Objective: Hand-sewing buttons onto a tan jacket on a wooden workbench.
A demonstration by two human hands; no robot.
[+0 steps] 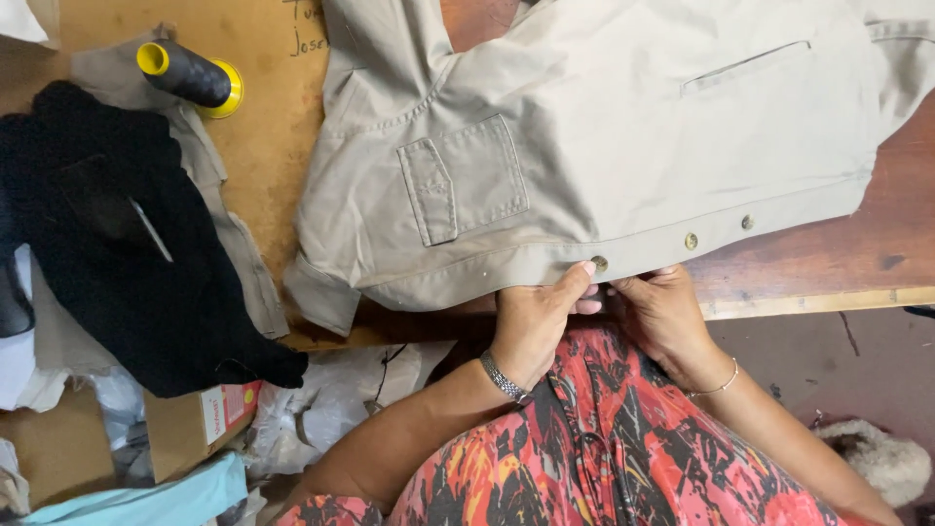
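A beige jacket with a chest pocket and brass buttons lies spread over the wooden table. My left hand pinches the jacket's front edge right beside one brass button, thumb on top. My right hand grips the same edge from below, just right of that button, its fingers partly hidden under the cloth. Two more buttons run along the edge to the right.
A black thread cone with yellow ends lies at the top left on beige fabric scraps. A black garment covers the left side. Bags, a cardboard box and a light blue cloth sit below on the floor.
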